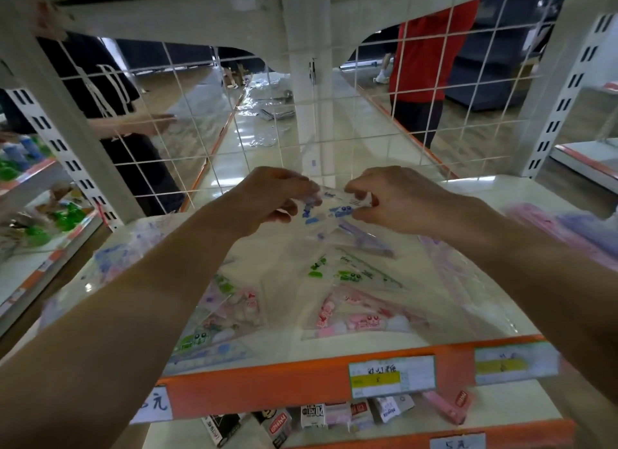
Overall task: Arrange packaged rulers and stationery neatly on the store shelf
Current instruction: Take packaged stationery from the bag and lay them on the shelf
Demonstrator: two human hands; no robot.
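At frame centre, the left hand point(272, 198) and right hand point(391, 199) both pinch a blue-printed ruler packet point(334, 208) (clear plastic) above the shelf point(301, 378).

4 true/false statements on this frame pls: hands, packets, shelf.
1. The left hand and the right hand both pinch the blue-printed packet. True.
2. The pink-printed packet hangs on the wire grid. False: it lies flat on the shelf.
3. The shelf's front edge is blue. False: it is orange, with price labels on it.
4. A green-printed packet lies on the shelf. True.
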